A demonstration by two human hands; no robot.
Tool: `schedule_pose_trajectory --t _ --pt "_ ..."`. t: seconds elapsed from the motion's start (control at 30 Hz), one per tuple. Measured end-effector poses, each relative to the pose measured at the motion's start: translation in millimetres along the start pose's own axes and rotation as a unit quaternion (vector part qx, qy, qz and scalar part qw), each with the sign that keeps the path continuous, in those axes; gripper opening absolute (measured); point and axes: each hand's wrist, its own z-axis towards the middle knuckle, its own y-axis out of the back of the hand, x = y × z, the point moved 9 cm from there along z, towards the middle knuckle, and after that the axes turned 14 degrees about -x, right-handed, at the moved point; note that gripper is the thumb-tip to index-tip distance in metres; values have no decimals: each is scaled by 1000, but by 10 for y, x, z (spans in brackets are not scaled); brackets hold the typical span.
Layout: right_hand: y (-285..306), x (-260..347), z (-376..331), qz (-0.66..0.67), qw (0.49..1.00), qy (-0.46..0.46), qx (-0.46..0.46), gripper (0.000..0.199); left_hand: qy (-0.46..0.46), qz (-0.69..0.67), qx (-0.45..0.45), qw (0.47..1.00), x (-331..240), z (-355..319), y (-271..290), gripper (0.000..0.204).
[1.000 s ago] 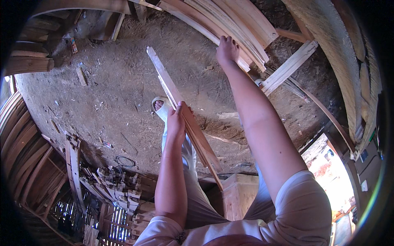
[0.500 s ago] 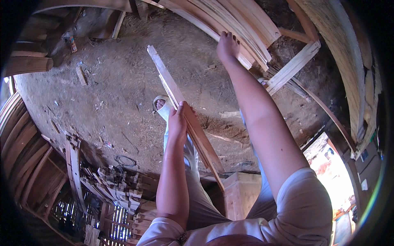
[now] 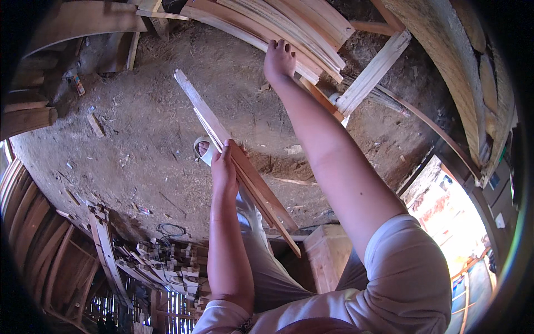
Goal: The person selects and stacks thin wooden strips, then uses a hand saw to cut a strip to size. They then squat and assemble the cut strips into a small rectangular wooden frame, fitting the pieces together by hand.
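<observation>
My left hand [image 3: 225, 170] is closed around long narrow wooden strips [image 3: 253, 181], held together and slanting from upper left to lower right. One strip is pale and rough-edged; the other wood is redder. Farther out, my right hand [image 3: 280, 61] reaches to a stack of long boards [image 3: 300, 42] at the top. Its fingers curl over the edge of the boards, closed on them. Below that hand, another reddish wooden piece [image 3: 322, 99] shows, partly behind my right forearm.
A pale wooden bar [image 3: 374, 72] crosses right of the stack. Curved timbers stand at the right rim and left side. Many short offcuts [image 3: 161, 259] are piled at lower left. A wooden box [image 3: 328, 253] is between my legs. Scraps dot the dirt floor [image 3: 128, 145].
The whole scene has shifted left in the picture as my head turned. Both hands keep their grip, and the reddish piece under my right forearm now shows more.
</observation>
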Motion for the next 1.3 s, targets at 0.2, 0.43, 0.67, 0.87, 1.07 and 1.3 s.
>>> schedule_pose_trajectory --t 0.2,0.43,0.67,0.87,1.07,1.3 --pt "16 6 -18 -6 1000 -6 13 22 -3 6 -3 1000 -43 -40 -19 27" --pt "-77 -36 52 17 998 -63 21 31 2 -5 7 1000 -40 7 0 26" --pt "-179 -37 155 -55 997 46 28 35 -3 -26 7 1000 -79 -13 5 27" --pt "-122 9 173 -66 994 49 73 33 -13 -27 -14 999 -69 11 31 28" --pt "-106 33 179 -61 992 60 89 39 -36 -14 -69 997 -44 52 167 28" --pt "444 236 105 -18 987 123 -99 41 -40 -49 -55 996 -48 47 126 29"
